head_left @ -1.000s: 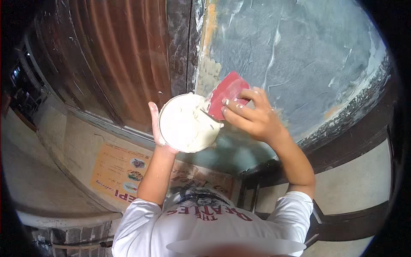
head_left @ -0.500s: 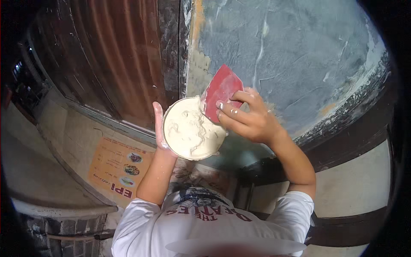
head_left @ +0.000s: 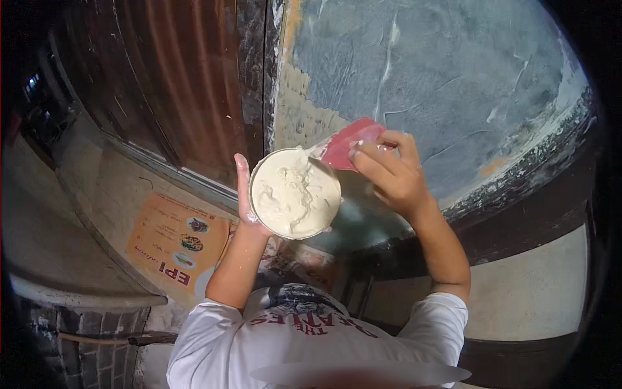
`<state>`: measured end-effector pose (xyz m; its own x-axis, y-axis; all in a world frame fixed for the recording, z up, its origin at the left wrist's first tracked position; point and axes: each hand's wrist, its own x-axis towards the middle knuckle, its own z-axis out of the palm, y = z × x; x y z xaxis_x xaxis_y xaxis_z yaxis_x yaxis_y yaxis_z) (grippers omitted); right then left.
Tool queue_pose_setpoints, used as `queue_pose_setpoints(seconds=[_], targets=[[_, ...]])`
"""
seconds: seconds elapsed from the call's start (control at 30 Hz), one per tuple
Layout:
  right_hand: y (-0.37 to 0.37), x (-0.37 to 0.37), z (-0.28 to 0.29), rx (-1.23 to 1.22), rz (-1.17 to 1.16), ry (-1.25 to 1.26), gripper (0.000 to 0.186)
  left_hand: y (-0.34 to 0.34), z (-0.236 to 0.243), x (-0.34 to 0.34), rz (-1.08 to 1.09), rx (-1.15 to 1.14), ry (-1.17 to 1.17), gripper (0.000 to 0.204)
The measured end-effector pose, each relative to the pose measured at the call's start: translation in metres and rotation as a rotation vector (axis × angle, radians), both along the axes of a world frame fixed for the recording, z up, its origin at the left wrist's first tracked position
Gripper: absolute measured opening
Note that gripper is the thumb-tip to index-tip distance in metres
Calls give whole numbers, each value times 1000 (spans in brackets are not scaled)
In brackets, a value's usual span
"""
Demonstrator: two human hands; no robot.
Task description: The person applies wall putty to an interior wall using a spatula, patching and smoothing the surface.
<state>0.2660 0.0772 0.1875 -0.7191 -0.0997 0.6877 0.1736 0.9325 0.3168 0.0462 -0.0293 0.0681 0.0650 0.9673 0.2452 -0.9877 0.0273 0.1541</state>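
My left hand [head_left: 245, 194] supports a round tub [head_left: 254, 209] from below and from its left side, the thumb up along the rim. Thick cream-coloured putty [head_left: 295, 194] fills it nearly to the brim, its surface ridged. In my right hand [head_left: 395, 167] a red putty scraper [head_left: 353, 144] is pinched between thumb and fingers. The scraper's left edge carries putty and meets the tub's upper right rim. White smears mark the fingertips of my right hand and the heel of my left.
Ahead and to the right rises a grey-blue plastered wall [head_left: 440, 84] with pale streaks. A dark brown wooden door [head_left: 175, 78] stands at the left. An orange printed banner [head_left: 172, 243] lies at the lower left, near a grey brick structure [head_left: 97, 350].
The scraper has turned from upright to a flatter tilt, its tip swinging away from over the putty toward the right. My right hand has shifted slightly right; the tub has barely moved.
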Motion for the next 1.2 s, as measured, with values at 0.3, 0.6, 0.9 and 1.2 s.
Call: queue_pose_setpoints(seconds=[0.3,0.6,0.9,1.2], targets=[[61,-39,-14,-190,-357,242,23,-4,-17,-9,-6,141,-121,103],[91,-93,-24,-162,-416,255,22,-2,-41,-68,332,-149,18,101],[92,-100,-23,-113,-495,281,21,2,-53,-108,351,-164,28,103],[98,-106,-16,-101,-484,396,22,4,-69,-128,340,-184,41,99]])
